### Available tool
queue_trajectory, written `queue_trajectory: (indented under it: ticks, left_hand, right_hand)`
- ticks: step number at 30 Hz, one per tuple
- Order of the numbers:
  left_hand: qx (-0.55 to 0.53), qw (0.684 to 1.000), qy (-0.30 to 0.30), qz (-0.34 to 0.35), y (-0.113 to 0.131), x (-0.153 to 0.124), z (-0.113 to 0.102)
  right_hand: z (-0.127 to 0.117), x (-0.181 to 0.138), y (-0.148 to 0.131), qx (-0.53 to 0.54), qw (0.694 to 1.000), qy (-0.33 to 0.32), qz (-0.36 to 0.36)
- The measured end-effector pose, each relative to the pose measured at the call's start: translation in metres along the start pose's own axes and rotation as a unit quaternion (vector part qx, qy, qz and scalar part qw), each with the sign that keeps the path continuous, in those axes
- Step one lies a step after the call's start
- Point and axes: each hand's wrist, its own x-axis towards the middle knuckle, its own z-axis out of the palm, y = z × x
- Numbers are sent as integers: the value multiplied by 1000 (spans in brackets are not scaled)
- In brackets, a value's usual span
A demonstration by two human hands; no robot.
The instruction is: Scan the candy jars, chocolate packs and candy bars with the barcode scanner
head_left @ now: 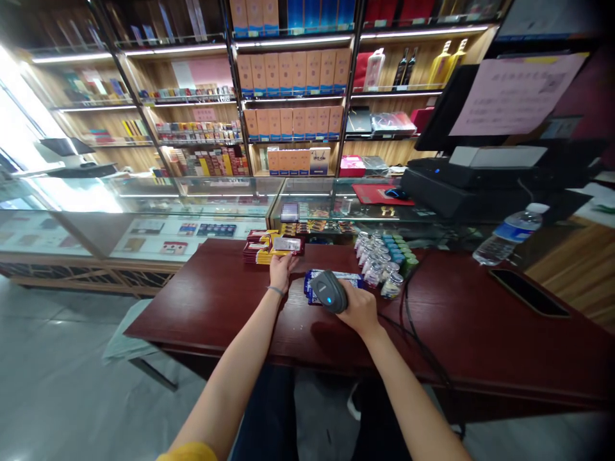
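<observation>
My right hand (358, 310) is closed round a grey handheld barcode scanner (329, 291) with a blue light, held just over a blue and white carton (331, 276) lying on the dark red wooden counter (230, 307). My left hand (282, 267) reaches forward and grips a red and silver pack (287, 244) at the edge of a stack of red and yellow cartons (259, 248). A thin band circles the left wrist.
Several small glass jars with blue and green lids (382, 262) stand right of the carton. The scanner's black cable (413, 326) trails across the counter. A water bottle (509, 234), a black phone (528, 291), a register terminal (480, 179), glass display cases and stocked shelves lie beyond.
</observation>
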Motion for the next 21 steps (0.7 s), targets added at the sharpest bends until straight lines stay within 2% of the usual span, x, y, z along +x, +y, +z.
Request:
queue_trajectory:
  ticks: [4,10,17,21]
  left_hand:
    - [-54,998,24,-4,2,-2,1]
    - [-76,996,37,-16,4,-2,1]
    - [-68,998,12,-3,5,-3,1]
    - [-22,999,20,32,5,-4,0]
  right_hand:
    - [-2,0,-2,15,1000,-5,-12]
    - [-2,-2,-1,17,1000,-2,-6]
    - [1,-6,3,4,1000,14,-21]
    - [1,-10,9,-19,1000,17,-14]
